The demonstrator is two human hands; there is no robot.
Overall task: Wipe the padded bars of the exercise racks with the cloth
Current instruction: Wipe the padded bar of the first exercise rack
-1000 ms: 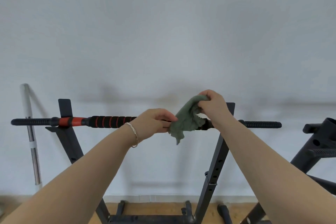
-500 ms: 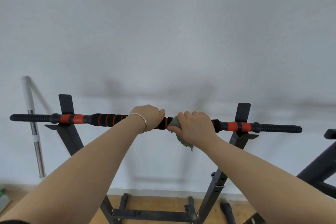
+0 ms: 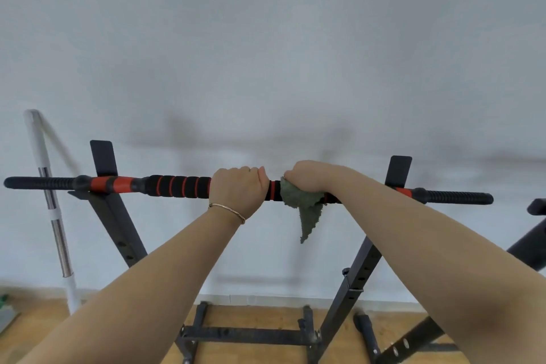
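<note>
The hands, bunching the cloth between them a second ago, now sit just apart. The left hand (image 3: 239,186) curls round the bare padded bar (image 3: 177,186), and the right hand (image 3: 313,179) clamps the cloth (image 3: 304,204) onto it, a corner dangling. Wiping looks ready to start. Beyond are the black rack (image 3: 116,216), wooden floor (image 3: 260,316), and a pole (image 3: 56,216) leaning on the white wall (image 3: 266,53).

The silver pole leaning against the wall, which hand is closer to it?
Left. The left hand grips the padded bar right of the silver pole; the right hand, pressing the cloth on the bar, is farther right.
</note>
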